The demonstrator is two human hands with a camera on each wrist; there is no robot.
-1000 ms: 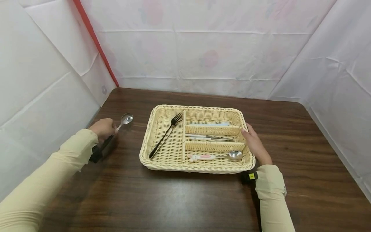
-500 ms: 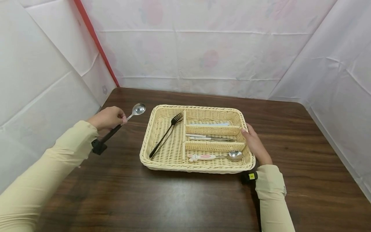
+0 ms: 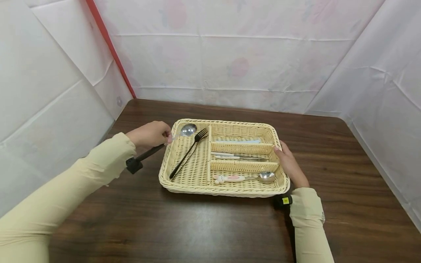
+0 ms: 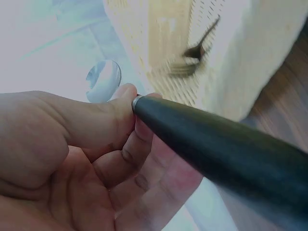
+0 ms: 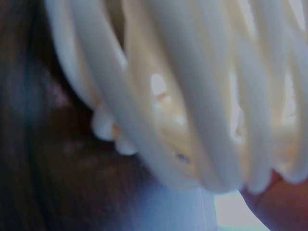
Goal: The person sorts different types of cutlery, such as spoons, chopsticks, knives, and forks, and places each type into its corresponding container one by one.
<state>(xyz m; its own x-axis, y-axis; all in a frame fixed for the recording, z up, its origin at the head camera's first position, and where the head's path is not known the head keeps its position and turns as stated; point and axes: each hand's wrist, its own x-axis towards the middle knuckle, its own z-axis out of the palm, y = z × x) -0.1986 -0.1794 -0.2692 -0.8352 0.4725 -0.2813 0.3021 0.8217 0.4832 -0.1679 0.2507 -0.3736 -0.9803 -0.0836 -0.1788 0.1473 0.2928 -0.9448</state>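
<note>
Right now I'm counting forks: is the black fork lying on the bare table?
No, the black fork lies inside the wicker tray, in its large left compartment.

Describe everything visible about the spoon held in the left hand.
The spoon has a shiny metal bowl and a thick black handle that ends in a blocky black butt. The left hand grips it near the neck. It is held off the table, bowl over the far-left corner of the wicker tray, near the black fork.

Dark wood-grain table [image 3: 204,226], walled by white sheeting on three sides. Woven cream cutlery tray [image 3: 223,190] sits directly on it, near centre.
</note>
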